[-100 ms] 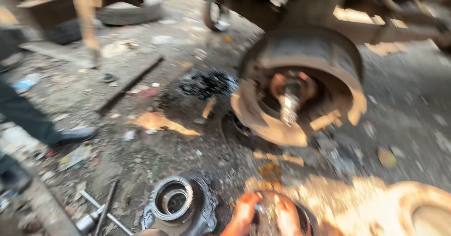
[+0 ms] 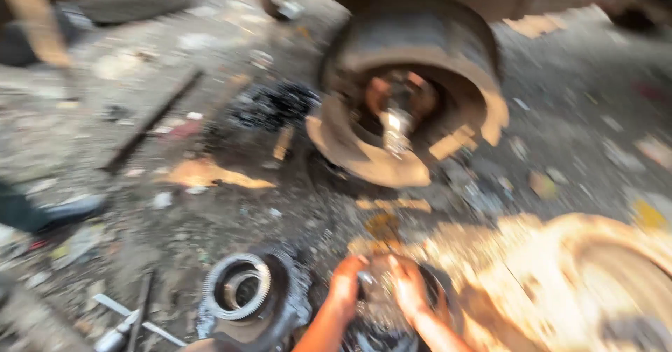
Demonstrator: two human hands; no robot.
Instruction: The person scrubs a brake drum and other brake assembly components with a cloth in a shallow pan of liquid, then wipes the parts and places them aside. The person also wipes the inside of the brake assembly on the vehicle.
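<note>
Both hands gripped a round, dark, greasy metal part [image 2: 381,303] on the dirty ground at the near edge: the left hand [image 2: 346,285] clamped its left side, the right hand [image 2: 409,289] its right. A toothed hub [image 2: 245,292] lay just left; the brake drum [image 2: 413,89] stood farther away.

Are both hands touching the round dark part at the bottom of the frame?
Touching. The head view shows the left hand and right hand laid on the round dark part, fingers draped over its top with no gap visible.
</note>
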